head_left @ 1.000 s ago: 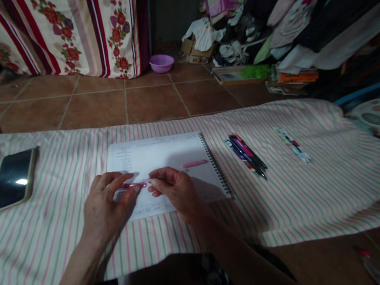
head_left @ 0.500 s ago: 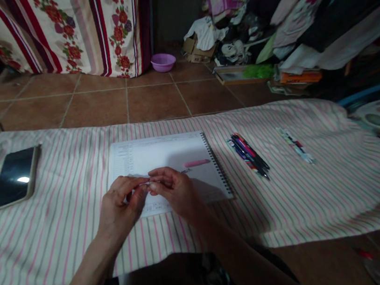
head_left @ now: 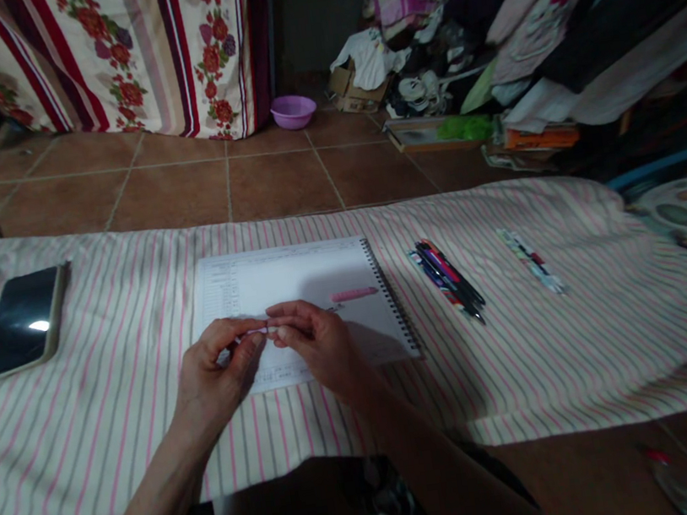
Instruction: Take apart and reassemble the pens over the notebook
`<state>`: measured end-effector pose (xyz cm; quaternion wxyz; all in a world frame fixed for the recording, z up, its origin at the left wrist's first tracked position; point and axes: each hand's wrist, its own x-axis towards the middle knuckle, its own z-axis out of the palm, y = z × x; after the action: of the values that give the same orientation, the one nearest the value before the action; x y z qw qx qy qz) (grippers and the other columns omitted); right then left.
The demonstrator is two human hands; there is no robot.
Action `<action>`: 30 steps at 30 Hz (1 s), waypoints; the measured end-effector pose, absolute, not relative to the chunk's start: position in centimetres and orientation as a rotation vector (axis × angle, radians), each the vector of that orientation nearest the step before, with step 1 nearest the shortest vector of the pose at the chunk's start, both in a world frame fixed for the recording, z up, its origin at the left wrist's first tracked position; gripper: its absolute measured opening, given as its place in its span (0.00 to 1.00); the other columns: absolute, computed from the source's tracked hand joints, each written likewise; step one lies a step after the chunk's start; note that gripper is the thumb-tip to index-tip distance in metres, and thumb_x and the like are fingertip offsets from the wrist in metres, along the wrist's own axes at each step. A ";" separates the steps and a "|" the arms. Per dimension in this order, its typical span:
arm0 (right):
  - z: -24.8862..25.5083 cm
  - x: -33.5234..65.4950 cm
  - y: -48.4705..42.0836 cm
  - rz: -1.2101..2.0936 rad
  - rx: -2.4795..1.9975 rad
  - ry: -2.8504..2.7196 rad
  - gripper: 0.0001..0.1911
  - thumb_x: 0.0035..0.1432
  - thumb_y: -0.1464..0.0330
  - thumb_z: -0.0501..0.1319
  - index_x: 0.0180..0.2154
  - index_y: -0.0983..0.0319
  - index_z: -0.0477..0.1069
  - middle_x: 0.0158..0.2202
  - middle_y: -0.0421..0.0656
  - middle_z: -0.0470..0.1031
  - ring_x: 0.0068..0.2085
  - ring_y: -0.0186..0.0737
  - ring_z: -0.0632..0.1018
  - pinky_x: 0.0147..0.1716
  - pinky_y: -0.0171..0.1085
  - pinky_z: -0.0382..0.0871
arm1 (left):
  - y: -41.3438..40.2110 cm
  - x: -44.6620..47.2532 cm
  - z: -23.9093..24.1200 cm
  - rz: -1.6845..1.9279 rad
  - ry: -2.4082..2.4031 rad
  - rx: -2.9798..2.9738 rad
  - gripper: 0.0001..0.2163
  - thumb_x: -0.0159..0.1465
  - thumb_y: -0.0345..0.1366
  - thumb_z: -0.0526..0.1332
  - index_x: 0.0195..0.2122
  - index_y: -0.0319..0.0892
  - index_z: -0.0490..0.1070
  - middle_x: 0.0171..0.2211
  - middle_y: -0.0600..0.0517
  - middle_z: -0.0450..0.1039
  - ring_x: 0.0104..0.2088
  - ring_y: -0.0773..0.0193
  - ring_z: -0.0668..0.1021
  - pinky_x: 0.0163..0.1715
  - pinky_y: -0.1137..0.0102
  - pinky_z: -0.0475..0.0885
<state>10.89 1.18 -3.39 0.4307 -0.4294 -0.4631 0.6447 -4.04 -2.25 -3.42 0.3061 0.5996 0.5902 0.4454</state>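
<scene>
Both hands meet fingertip to fingertip over a spiral notebook (head_left: 295, 273). Between thumb and fingers, my left hand (head_left: 215, 365) pinches a thin, pale pinkish pen part (head_left: 257, 331). My right hand (head_left: 317, 342) is closed in a pinch at that part's right end; its fingers cover most of what they grip. On the page just right of my right hand lies a pink pen barrel (head_left: 354, 294). A small dark thin piece (head_left: 333, 309) shows beside the fingers, too small to name.
Several pens (head_left: 447, 281) lie in a bunch right of the notebook, with more light-coloured pens (head_left: 531, 261) beyond. A phone (head_left: 21, 322) rests at the left on the striped cloth (head_left: 119, 391). Past the cloth, a purple basin (head_left: 293, 112) stands on the tiled floor.
The two hands have drawn very slightly apart at the fingertips, so a little more of the pale pen part shows. The other things lie as before.
</scene>
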 end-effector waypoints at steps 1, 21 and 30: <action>-3.4 10.9 1.2 1.602 -1.071 -1.153 0.10 0.48 0.72 0.61 0.36 0.60 0.73 0.32 0.39 0.80 0.31 0.31 0.79 0.36 0.35 0.76 | -2.3 -4.0 -3.5 1.181 1.560 1.571 0.06 0.62 0.37 0.61 0.37 0.46 0.76 0.36 0.52 0.77 0.35 0.65 0.78 0.36 0.69 0.72; -3.9 11.1 1.1 1.338 -1.172 -1.319 0.05 0.47 0.69 0.63 0.31 0.61 0.73 0.30 0.42 0.77 0.34 0.39 0.79 0.37 0.41 0.75 | -2.5 -3.7 -3.5 1.178 1.600 1.353 0.07 0.59 0.40 0.63 0.37 0.47 0.77 0.31 0.52 0.77 0.26 0.68 0.75 0.19 0.75 0.66; -4.0 11.3 1.0 1.193 -1.152 -1.461 0.06 0.50 0.72 0.62 0.33 0.59 0.75 0.33 0.42 0.77 0.36 0.39 0.78 0.39 0.41 0.75 | -2.3 -3.9 -3.6 1.179 1.580 1.416 0.08 0.59 0.40 0.63 0.37 0.45 0.77 0.31 0.51 0.77 0.28 0.65 0.77 0.22 0.73 0.70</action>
<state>11.28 1.00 -4.00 0.4490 -0.4656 -0.5908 0.4822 -3.90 -2.32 -3.64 0.3496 0.5465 0.6099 0.4552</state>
